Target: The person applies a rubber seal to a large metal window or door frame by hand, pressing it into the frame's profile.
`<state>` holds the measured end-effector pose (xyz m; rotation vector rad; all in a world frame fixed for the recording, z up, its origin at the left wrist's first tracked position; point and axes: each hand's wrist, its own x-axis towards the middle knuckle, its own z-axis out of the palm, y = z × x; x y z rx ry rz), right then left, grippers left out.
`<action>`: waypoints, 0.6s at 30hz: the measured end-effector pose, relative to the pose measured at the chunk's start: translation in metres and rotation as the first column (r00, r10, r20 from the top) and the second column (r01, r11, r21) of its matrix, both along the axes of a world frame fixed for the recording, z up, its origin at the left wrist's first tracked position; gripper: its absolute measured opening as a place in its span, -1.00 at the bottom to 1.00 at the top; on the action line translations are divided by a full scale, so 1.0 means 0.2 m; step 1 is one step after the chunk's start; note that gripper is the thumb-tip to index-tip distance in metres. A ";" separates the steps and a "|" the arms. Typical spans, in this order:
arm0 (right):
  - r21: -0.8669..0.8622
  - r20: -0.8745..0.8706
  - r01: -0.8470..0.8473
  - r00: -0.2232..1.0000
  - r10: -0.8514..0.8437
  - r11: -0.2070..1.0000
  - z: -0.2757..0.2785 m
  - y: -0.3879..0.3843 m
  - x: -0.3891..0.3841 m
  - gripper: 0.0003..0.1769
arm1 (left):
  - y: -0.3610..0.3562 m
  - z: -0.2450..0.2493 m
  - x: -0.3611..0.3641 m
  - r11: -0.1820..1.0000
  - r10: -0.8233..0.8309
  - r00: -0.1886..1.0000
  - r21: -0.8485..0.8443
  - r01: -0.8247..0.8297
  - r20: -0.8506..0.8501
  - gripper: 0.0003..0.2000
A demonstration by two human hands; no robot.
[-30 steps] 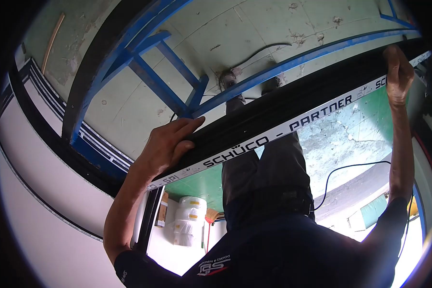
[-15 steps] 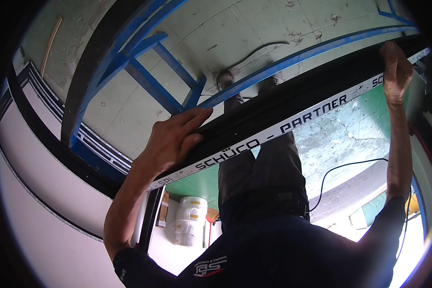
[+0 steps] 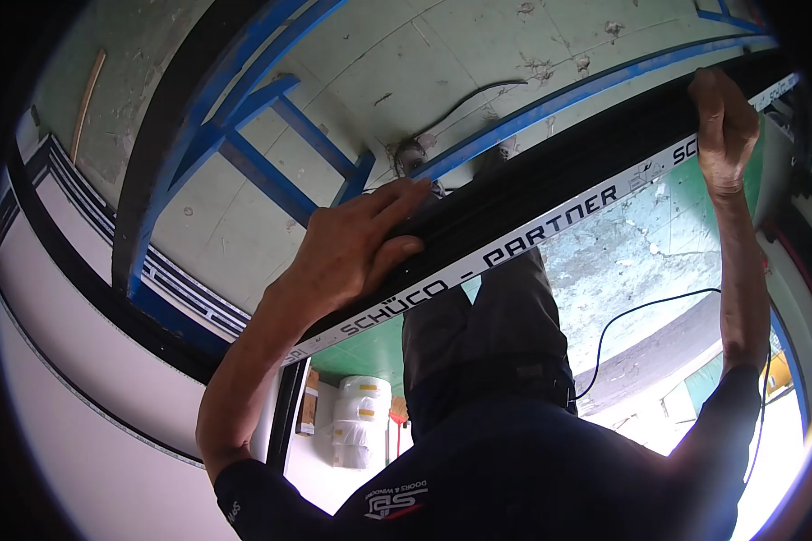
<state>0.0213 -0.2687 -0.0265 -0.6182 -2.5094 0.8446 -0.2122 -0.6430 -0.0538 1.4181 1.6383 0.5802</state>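
Note:
A long black frame profile (image 3: 550, 162), with a white film strip (image 3: 478, 270) printed "SCHÜCO - PARTNER", runs slantwise in front of my body, its right end higher in view. My left hand (image 3: 347, 248) is wrapped over the profile left of the middle, with fingers across its far edge and thumb on the black face. Near the right end, my right hand (image 3: 726, 131) grips it, its fingertips hidden behind. Beyond the profile stands a blue metal trestle (image 3: 280, 185) with a black-topped bar (image 3: 153, 117).
Pale panels with dark edges (image 3: 90, 334) lean at the left. Wrapped white rolls (image 3: 361, 419) stand below the profile. A black cable (image 3: 645, 307) loops at my right side. My shoes (image 3: 410, 158) are on a scuffed green floor (image 3: 388, 63).
The profile has shifted slightly left with my right hand. My left hand has slid rightward along it, nearer the middle.

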 end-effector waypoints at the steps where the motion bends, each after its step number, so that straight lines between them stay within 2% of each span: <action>1: 0.002 -0.005 -0.001 1.000 0.001 1.000 0.00 -0.01 -0.01 -0.67 | 0.06 0.00 0.02 0.999 0.007 1.000 0.031 -0.007 -0.002 -0.42; 4: 0.037 0.010 -0.022 1.000 0.022 0.999 0.02 -0.02 -0.03 -0.66 | 0.35 0.03 0.11 1.000 0.020 1.000 0.008 -0.020 -0.006 -0.44; 7: 0.083 0.032 -0.083 0.996 0.081 0.993 0.02 0.02 -0.02 -0.62 | 0.66 -0.01 0.23 0.989 0.056 0.998 0.135 -0.056 0.002 -0.47; 9: 0.148 0.056 -0.096 0.994 0.089 0.984 0.04 0.02 -0.04 -0.62 | 0.76 -0.03 0.28 0.988 0.041 0.999 0.147 -0.040 -0.006 -0.50; 11: 0.177 0.102 -0.077 0.993 0.060 0.981 0.04 0.03 -0.04 -0.61 | 0.76 -0.03 0.27 0.994 0.035 0.998 0.106 -0.029 -0.059 -0.51; 13: 0.249 0.133 -0.155 0.983 0.125 0.956 0.09 -0.01 -0.10 -0.60 | 0.74 -0.06 0.28 0.995 0.020 0.995 0.100 -0.010 -0.098 -0.49; 15: 0.229 0.260 -0.117 0.964 0.055 0.966 0.12 -0.02 -0.09 -0.65 | 0.75 0.01 0.24 0.997 -0.044 0.995 -0.074 0.038 -0.092 -0.46; 18: 0.172 0.376 -0.134 0.925 0.060 0.976 0.16 -0.02 -0.11 -0.64 | 0.57 0.16 0.18 0.996 -0.003 0.979 -0.092 -0.017 -0.206 -0.43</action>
